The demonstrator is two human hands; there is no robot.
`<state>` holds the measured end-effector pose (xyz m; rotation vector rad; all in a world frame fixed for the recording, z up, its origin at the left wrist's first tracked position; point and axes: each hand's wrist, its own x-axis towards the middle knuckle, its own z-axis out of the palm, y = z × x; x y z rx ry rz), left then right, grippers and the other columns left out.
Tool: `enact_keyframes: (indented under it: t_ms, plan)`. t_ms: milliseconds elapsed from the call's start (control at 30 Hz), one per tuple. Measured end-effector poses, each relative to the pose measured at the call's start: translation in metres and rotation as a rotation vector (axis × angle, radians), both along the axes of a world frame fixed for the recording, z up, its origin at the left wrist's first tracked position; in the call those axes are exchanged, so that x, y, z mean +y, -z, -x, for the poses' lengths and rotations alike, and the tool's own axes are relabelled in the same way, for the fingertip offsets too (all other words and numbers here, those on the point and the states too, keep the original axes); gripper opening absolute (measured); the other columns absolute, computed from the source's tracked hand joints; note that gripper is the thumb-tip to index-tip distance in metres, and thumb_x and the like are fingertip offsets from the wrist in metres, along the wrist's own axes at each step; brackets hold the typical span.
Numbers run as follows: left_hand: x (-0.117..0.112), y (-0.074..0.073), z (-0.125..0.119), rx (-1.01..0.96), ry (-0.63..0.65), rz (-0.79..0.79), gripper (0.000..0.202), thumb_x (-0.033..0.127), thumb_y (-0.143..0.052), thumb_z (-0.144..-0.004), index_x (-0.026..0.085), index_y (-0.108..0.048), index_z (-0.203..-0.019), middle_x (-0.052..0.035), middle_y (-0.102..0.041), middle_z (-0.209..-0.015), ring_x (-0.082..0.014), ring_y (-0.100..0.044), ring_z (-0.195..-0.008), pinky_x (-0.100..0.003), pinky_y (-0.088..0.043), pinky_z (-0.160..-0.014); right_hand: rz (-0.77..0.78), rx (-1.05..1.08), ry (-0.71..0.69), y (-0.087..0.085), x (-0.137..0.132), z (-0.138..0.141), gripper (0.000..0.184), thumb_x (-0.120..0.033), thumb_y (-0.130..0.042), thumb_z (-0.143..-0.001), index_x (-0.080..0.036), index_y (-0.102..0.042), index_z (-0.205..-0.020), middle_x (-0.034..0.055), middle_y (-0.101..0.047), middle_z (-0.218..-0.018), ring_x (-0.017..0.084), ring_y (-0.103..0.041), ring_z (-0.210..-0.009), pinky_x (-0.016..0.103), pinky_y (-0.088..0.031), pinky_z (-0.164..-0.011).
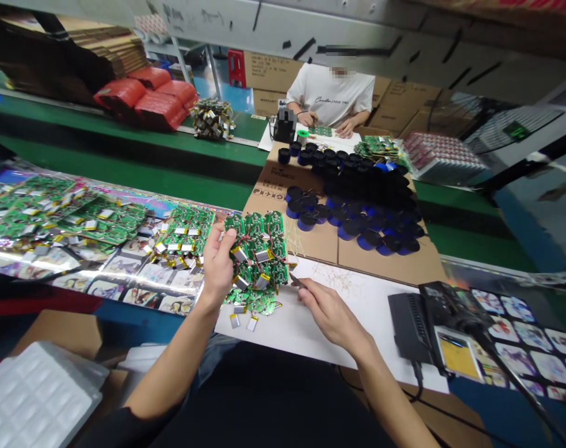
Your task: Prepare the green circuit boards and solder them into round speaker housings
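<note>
In the head view, the person's left hand [219,264] grips a green circuit board [274,225] by its left edge, above a white sheet [313,339]. The right hand [332,314] is closed on a dark tool [296,282], its tip near the board's right edge.

- Holds green boards [252,270] in the left hand [218,264].
- Grips a dark tool [296,282] in the right hand [332,313], by the boards' edge.
- Faces a co-worker [334,96] across dark cylinders [367,193].
</note>
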<state>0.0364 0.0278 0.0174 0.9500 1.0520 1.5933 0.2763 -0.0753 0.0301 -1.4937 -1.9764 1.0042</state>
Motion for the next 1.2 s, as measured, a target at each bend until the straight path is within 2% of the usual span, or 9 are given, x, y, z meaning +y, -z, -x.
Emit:
enact_keyframes:
  t_ms: [133, 200, 333, 467, 533, 700, 900, 1067, 1200]
  plan:
    - [0.001, 0.000, 0.001, 0.032, -0.025, -0.030, 0.036, 0.049, -0.079, -0.087, 0.021, -0.056, -0.090, 0.0048, -0.054, -0.076, -0.0086, -0.050, -0.061, -0.019, -0.049, -0.059, 0.011, -0.005, -0.002, 0.001, -0.001, 0.000, 0.032, -0.042, -0.038, -0.113, -0.024, -0.064, -0.122, 0.0067, -0.075, -0.108, 0.023, -0.070, -0.096, 0.035, -0.050, -0.086]
    - [0.000, -0.001, 0.000, 0.017, -0.017, -0.012, 0.039, 0.051, -0.080, -0.086, 0.022, -0.055, -0.089, 0.0055, -0.052, -0.074, -0.0081, -0.049, -0.058, -0.019, -0.047, -0.054, 0.014, -0.004, -0.010, 0.000, -0.001, 0.001, 0.032, -0.042, -0.038, -0.114, -0.024, -0.063, -0.121, 0.0063, -0.074, -0.106, 0.023, -0.069, -0.095, 0.034, -0.049, -0.085]
    - [-0.003, -0.004, -0.002, -0.030, 0.008, 0.039, 0.042, 0.051, -0.082, -0.083, 0.022, -0.052, -0.087, 0.0075, -0.049, -0.070, -0.0062, -0.045, -0.048, -0.018, -0.042, -0.043, 0.002, -0.018, -0.012, -0.003, -0.002, 0.002, 0.032, -0.042, -0.036, -0.114, -0.024, -0.063, -0.109, 0.0024, -0.069, -0.089, 0.020, -0.064, -0.080, 0.031, -0.045, -0.074]
    - [-0.004, -0.004, -0.002, -0.046, 0.028, 0.061, 0.038, 0.048, -0.080, -0.085, 0.023, -0.053, -0.089, 0.0078, -0.050, -0.069, -0.0059, -0.045, -0.046, -0.017, -0.042, -0.041, -0.011, -0.022, -0.024, -0.005, -0.003, 0.002, 0.033, -0.041, -0.036, -0.114, -0.024, -0.063, -0.105, 0.0016, -0.068, -0.086, 0.019, -0.063, -0.077, 0.030, -0.044, -0.072]
    - [-0.004, -0.003, -0.001, -0.042, 0.028, 0.066, 0.037, 0.047, -0.081, -0.084, 0.022, -0.054, -0.089, 0.0078, -0.050, -0.070, -0.0061, -0.046, -0.048, -0.017, -0.044, -0.043, -0.008, -0.037, -0.025, -0.004, -0.003, 0.001, 0.033, -0.041, -0.036, -0.114, -0.024, -0.063, -0.109, 0.0029, -0.070, -0.090, 0.020, -0.065, -0.081, 0.031, -0.046, -0.074]
    - [-0.005, -0.004, -0.001, -0.027, 0.008, 0.062, 0.043, 0.051, -0.084, -0.081, 0.022, -0.052, -0.087, 0.0082, -0.049, -0.069, -0.0062, -0.046, -0.049, -0.017, -0.044, -0.045, -0.026, -0.098, -0.026, 0.004, -0.004, 0.001, 0.032, -0.040, -0.039, -0.113, -0.023, -0.064, -0.124, 0.0092, -0.075, -0.115, 0.026, -0.071, -0.106, 0.037, -0.051, -0.091]
    - [-0.006, -0.005, -0.001, -0.009, 0.009, 0.059, 0.042, 0.052, -0.082, -0.082, 0.023, -0.053, -0.088, 0.0076, -0.049, -0.068, -0.0069, -0.044, -0.049, -0.017, -0.040, -0.042, -0.014, -0.050, -0.017, 0.007, -0.003, 0.002, 0.033, -0.041, -0.038, -0.113, -0.024, -0.064, -0.125, 0.0090, -0.076, -0.117, 0.026, -0.072, -0.107, 0.037, -0.052, -0.093]
    - [-0.005, -0.003, 0.000, -0.006, -0.010, 0.054, 0.040, 0.048, -0.082, -0.083, 0.022, -0.051, -0.086, 0.0079, -0.047, -0.068, -0.0062, -0.043, -0.049, -0.017, -0.041, -0.045, 0.006, -0.039, -0.012, 0.002, -0.002, 0.002, 0.032, -0.041, -0.038, -0.113, -0.024, -0.064, -0.121, 0.0077, -0.074, -0.111, 0.025, -0.070, -0.103, 0.035, -0.049, -0.090]
    - [-0.005, -0.005, -0.001, -0.026, 0.010, 0.065, 0.040, 0.048, -0.082, -0.082, 0.023, -0.052, -0.087, 0.0076, -0.050, -0.069, -0.0063, -0.046, -0.049, -0.017, -0.042, -0.044, 0.061, -0.011, -0.017, -0.002, -0.002, 0.002, 0.031, -0.042, -0.037, -0.114, -0.025, -0.063, -0.110, 0.0029, -0.071, -0.097, 0.020, -0.066, -0.088, 0.032, -0.044, -0.081]
